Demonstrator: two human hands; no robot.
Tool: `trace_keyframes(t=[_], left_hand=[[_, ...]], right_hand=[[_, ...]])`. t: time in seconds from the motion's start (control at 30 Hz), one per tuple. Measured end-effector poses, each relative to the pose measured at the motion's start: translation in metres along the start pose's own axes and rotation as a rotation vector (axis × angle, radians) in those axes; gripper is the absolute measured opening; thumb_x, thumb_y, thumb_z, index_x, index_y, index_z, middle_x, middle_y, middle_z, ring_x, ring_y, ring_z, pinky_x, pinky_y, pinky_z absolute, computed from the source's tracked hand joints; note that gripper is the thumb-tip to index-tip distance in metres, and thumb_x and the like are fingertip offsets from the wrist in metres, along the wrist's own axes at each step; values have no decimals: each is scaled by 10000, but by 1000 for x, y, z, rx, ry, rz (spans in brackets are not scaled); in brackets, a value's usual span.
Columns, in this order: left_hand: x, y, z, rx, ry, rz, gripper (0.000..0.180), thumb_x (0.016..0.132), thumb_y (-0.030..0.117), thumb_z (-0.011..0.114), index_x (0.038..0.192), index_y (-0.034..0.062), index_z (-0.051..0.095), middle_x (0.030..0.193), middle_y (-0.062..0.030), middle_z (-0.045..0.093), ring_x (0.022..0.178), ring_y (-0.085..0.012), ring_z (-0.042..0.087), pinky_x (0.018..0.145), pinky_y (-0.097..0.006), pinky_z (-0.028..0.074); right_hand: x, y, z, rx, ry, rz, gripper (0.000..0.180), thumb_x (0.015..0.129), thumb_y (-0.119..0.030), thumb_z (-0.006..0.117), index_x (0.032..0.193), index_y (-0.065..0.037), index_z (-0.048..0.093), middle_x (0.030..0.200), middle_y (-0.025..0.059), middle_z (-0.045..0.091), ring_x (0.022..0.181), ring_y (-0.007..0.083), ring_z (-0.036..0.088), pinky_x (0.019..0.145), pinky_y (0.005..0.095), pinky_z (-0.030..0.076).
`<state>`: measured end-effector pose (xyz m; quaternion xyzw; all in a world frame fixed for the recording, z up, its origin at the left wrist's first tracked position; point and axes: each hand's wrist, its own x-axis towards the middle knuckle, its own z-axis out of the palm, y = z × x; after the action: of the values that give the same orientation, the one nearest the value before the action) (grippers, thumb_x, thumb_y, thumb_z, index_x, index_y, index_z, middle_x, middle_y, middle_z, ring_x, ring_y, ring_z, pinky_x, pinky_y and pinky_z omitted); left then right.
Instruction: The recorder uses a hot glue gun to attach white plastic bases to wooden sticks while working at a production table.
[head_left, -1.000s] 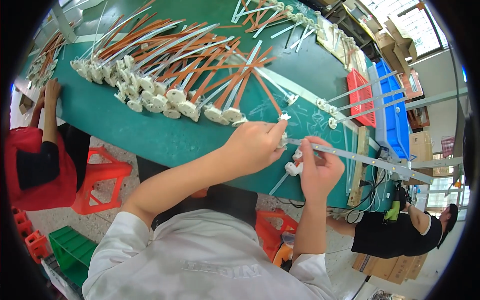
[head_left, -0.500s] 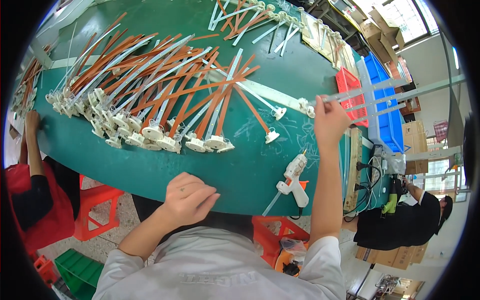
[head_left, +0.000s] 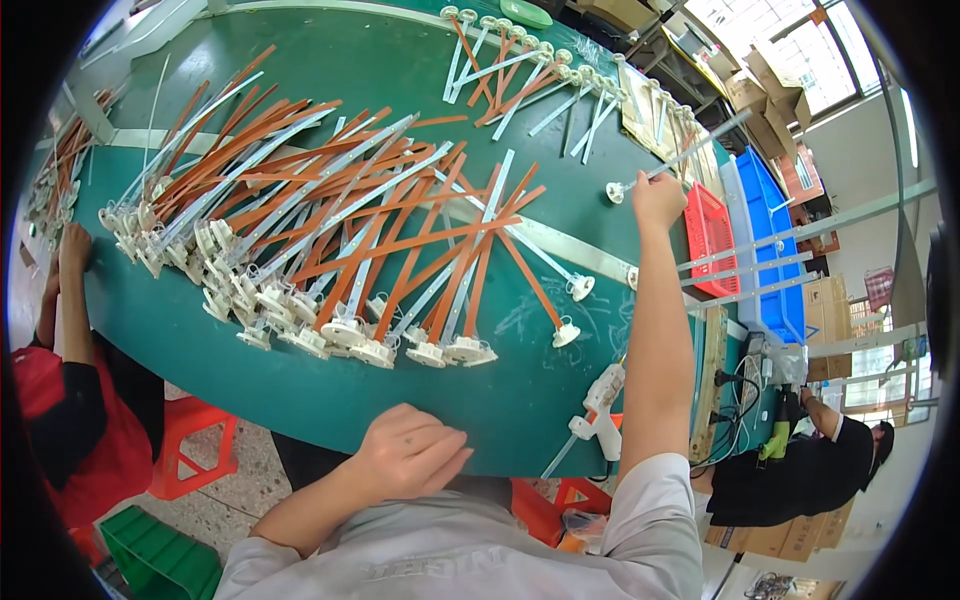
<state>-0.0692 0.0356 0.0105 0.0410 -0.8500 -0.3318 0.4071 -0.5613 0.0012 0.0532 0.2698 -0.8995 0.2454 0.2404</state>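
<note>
Right hand (head_left: 660, 203) grips a strip (head_left: 712, 138) near red basket (head_left: 708, 225) and blue bin (head_left: 760, 182).

Right arm (head_left: 662, 330) is stretched way out to the far right, hand (head_left: 660, 198) in a pinch grip. Left hand (head_left: 412, 450) just hangs near, loosely curled, forearm (head_left: 310, 508) angled inward.

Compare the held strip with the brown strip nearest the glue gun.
The held strip is silvery; the brown strip is orange-brown.
The held strip is in the right hand; the brown strip lies on the green table, untouched.
From its base, the held strip slants up to picture right; the brown strip slants up to picture left.
Both carry a round white base at one end.
</note>
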Motion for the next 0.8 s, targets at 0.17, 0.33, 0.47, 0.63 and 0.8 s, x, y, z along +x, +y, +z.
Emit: trace_keyframes(t=[0.17, 0.33, 0.47, 0.63, 0.8], left_hand=[[0, -1, -1, -25, -9, 6, 226, 686, 78, 838, 870, 63, 709, 778, -24, 684, 676, -198, 663, 575, -315, 493], [6, -3, -2, -78, -3, -21, 205, 683, 84, 835, 846, 70, 712, 752, -15, 684, 662, -194, 664, 567, -304, 476], [9, -7, 0, -86, 20, -14, 204, 677, 84, 832, 841, 69, 711, 743, -12, 686, 655, -191, 659, 565, -299, 464], [6, -7, -1, -72, 27, 35, 191, 680, 79, 827, 831, 73, 711, 752, -13, 692, 651, -187, 647, 573, -304, 463], [8, -6, -3, -39, 33, 60, 184, 685, 77, 824, 829, 76, 709, 750, -14, 691, 654, -186, 652, 578, -311, 469]], right_hand=[[34, 8, 15, 36, -45, 23, 222, 820, -264, 772, 864, -46, 784, 830, 182, 743, 818, 380, 726, 787, 472, 565], [45, 29, 42, -177, -104, -65, 242, 826, -315, 761, 787, -76, 781, 663, 48, 736, 675, 246, 730, 733, 387, 569], [42, 33, 48, -156, -108, 30, 256, 826, -334, 755, 780, -84, 784, 656, 41, 734, 662, 219, 728, 733, 375, 570], [37, 15, 35, -66, -194, 71, 329, 756, -351, 791, 861, -39, 790, 854, 184, 752, 858, 372, 735, 844, 436, 576], [39, 6, 25, -44, -181, 78, 348, 741, -367, 794, 850, -37, 792, 863, 181, 756, 852, 367, 736, 843, 436, 577]])
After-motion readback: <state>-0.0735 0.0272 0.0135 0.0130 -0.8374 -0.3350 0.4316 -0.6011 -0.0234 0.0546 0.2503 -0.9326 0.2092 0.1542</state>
